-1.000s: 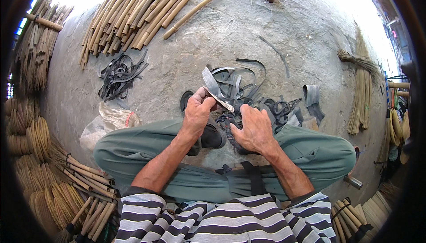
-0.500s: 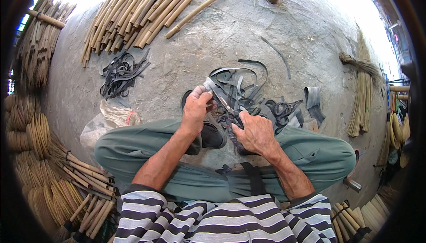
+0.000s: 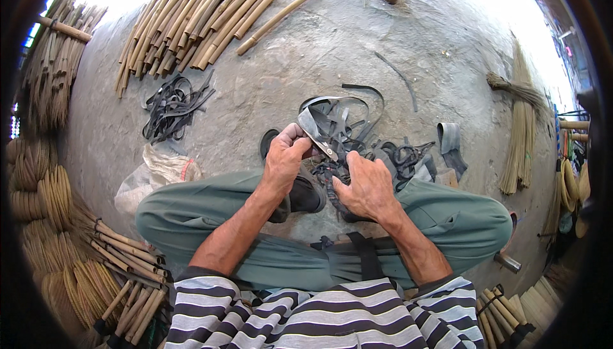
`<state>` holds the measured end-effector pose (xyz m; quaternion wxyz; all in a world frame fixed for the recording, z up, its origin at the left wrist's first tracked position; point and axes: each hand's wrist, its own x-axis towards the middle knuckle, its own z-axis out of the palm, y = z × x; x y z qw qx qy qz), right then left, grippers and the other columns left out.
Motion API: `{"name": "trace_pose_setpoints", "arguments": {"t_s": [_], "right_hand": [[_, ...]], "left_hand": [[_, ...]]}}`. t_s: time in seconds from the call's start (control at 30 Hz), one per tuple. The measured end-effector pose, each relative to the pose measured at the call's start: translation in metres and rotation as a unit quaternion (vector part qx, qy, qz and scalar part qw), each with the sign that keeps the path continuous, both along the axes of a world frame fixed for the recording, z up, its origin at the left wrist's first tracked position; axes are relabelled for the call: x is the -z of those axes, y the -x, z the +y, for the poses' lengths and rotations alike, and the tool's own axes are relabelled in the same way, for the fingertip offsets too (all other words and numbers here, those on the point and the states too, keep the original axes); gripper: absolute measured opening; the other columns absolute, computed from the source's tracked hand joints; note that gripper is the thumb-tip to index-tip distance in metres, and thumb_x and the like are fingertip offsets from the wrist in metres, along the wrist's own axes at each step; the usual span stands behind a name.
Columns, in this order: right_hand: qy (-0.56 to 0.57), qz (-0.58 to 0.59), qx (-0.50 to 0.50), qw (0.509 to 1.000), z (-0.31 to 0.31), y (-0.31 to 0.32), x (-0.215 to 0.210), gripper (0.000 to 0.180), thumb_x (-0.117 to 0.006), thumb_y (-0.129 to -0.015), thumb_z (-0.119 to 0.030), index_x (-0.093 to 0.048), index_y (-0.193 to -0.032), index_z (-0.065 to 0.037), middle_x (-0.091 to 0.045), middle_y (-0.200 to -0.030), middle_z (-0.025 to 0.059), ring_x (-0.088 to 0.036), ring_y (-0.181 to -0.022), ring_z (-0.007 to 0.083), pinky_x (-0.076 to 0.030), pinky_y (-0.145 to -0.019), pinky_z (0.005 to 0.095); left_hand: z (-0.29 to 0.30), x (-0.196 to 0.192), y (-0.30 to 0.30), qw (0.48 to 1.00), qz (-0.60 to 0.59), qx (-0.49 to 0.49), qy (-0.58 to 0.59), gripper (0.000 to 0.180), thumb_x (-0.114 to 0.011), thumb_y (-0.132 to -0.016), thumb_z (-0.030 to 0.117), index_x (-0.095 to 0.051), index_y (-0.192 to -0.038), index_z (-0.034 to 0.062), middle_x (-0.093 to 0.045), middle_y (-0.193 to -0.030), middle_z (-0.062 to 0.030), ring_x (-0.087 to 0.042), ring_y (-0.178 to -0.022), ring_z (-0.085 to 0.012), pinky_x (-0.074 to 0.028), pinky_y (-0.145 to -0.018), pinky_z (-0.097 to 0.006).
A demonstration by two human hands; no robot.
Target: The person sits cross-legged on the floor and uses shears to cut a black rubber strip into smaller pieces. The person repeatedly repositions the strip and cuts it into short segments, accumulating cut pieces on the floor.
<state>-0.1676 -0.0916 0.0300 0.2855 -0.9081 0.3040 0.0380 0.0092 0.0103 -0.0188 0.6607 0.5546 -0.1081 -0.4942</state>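
My left hand (image 3: 287, 152) pinches a grey rubber strip (image 3: 309, 123) between thumb and fingers. My right hand (image 3: 366, 186) is closed around the dark-wrapped handles of a pair of scissors (image 3: 330, 152). The scissors' pivot shows between my hands, while most of the blades lie behind or along the strip. Just beyond and to the right, a tangle of dark rubber strips (image 3: 408, 155) rests on the floor. A dark shoe (image 3: 305, 194) sits below my left hand, between my green-trousered legs.
Bamboo poles (image 3: 211, 17) lie at the far left, with a heap of black strips (image 3: 175, 108) nearer. A pale woven sack (image 3: 150, 173) touches my left knee. Brooms (image 3: 520, 119) lie on the right, a wide rubber piece (image 3: 451, 148) nearer. Bundled handles (image 3: 131, 311) stand at lower left.
The strip's end in my left hand now spreads across the scissor blades, which showed bare before. My left hand has shifted slightly; the right still grips the handles.
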Motion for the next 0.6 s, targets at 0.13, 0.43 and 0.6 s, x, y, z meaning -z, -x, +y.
{"name": "trace_pose_setpoints", "arguments": {"t_s": [0.13,0.43,0.6], "right_hand": [[-0.037,0.035,0.005,0.999,0.000,-0.001,-0.007,0.040,-0.074,-0.091,-0.036,-0.059,-0.099,0.001,-0.070,-0.078,0.0236,-0.071,-0.078,0.0457,-0.054,-0.075,0.0543],[-0.023,0.022,-0.009,0.999,0.002,0.001,0.001,0.040,-0.075,-0.090,-0.037,-0.059,-0.097,-0.001,-0.070,-0.080,0.0206,-0.071,-0.081,0.0420,-0.050,-0.075,0.0526],[0.041,-0.015,-0.020,0.999,0.002,0.002,0.006,0.044,-0.081,-0.084,-0.038,-0.059,-0.097,-0.003,-0.069,-0.089,0.0168,-0.067,-0.090,0.0364,-0.041,-0.079,0.0468]], "left_hand": [[0.002,0.004,-0.003,0.999,0.031,-0.008,-0.029,0.014,-0.059,-0.101,0.011,-0.067,-0.112,0.0084,-0.072,-0.101,0.0006,-0.067,-0.086,-0.0099,-0.056,-0.086,-0.030],[-0.001,0.004,-0.011,0.995,0.056,-0.065,-0.045,0.007,-0.059,-0.102,0.013,-0.064,-0.105,0.0098,-0.069,-0.093,0.0008,-0.063,-0.080,-0.0081,-0.054,-0.079,-0.028],[0.000,-0.003,0.004,1.000,0.002,-0.018,-0.005,0.011,-0.060,-0.101,0.011,-0.067,-0.108,0.0084,-0.072,-0.097,-0.0005,-0.065,-0.082,-0.0101,-0.056,-0.083,-0.030]]}}
